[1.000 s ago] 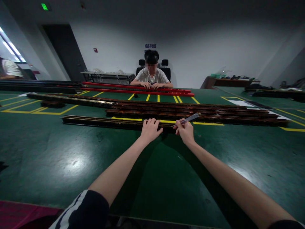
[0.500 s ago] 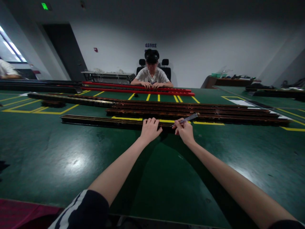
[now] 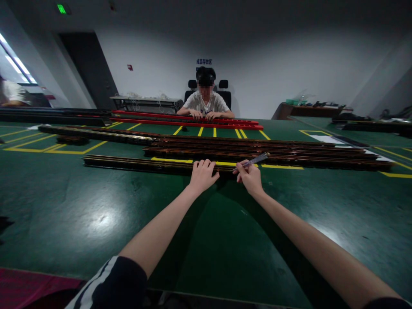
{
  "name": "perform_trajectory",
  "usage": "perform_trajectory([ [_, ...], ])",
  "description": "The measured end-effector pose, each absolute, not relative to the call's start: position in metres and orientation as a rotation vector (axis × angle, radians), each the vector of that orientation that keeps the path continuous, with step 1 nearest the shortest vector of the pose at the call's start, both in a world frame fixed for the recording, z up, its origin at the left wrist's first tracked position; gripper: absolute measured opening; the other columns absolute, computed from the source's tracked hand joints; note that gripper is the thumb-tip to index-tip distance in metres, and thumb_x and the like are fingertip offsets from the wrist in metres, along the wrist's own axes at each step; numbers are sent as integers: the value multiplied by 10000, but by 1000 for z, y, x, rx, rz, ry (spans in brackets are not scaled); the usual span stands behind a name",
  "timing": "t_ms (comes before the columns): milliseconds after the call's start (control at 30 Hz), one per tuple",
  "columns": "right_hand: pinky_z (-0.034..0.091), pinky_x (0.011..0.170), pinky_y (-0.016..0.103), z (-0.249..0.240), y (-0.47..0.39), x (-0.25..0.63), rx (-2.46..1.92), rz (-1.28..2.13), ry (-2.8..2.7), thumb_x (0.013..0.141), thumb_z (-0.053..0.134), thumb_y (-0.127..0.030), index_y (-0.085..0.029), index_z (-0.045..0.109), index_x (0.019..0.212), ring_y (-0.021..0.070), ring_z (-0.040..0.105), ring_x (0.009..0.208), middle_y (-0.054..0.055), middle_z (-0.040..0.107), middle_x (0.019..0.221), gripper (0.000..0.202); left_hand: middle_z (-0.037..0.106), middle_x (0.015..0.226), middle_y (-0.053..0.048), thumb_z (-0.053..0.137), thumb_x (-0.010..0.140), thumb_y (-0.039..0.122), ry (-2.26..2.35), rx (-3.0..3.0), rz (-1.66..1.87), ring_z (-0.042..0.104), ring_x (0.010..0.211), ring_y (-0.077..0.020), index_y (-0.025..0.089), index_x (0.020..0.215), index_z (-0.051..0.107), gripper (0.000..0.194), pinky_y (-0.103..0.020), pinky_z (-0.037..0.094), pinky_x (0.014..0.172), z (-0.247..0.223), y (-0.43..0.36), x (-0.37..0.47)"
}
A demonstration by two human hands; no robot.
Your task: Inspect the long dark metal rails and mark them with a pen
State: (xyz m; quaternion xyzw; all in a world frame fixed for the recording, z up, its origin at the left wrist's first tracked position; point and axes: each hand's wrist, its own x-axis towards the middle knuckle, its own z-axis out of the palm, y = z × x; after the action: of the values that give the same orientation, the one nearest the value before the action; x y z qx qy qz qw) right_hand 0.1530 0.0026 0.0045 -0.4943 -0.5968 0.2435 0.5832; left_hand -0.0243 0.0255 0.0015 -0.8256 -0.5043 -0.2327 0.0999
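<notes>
In the head view, a bundle of long, thin dark strips (image 3: 138,164) with gold-toned edges lies crosswise on the green table. My left hand (image 3: 202,174) is laid over its right part, fingers bent over the far side and thumb pointing right, holding it against the table. Just to the right, my right hand (image 3: 249,176) pinches a slim screwdriver (image 3: 256,159) with a clear handle. Its thin tip points down and left, at the strips between my hands. Whether the tip touches them I cannot tell.
Beyond my hands lies a larger stack of dark strips (image 3: 289,151), with yellow tape lines (image 3: 283,166) on the table (image 3: 206,240). Opposite, a person (image 3: 206,103) sits with both hands on red bars (image 3: 231,123). Another person (image 3: 13,94) is partly visible at far left.
My hands, the screwdriver and the strips stay practically in place. Across the table, the seated person's fingers have shifted slightly on the red bars.
</notes>
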Motion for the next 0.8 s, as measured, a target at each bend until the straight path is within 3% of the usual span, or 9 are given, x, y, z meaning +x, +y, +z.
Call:
perform_trajectory([
  [800, 421, 372, 224, 6, 2, 152, -1157, 589, -1383, 783, 577, -605, -181, 532, 713, 102, 526, 374, 42, 662, 627, 432, 635, 1118, -118, 443, 900, 364, -1502, -2444, -674, 560, 1035, -265, 152, 1157, 598, 367, -447, 398, 951, 2, 25, -24],
])
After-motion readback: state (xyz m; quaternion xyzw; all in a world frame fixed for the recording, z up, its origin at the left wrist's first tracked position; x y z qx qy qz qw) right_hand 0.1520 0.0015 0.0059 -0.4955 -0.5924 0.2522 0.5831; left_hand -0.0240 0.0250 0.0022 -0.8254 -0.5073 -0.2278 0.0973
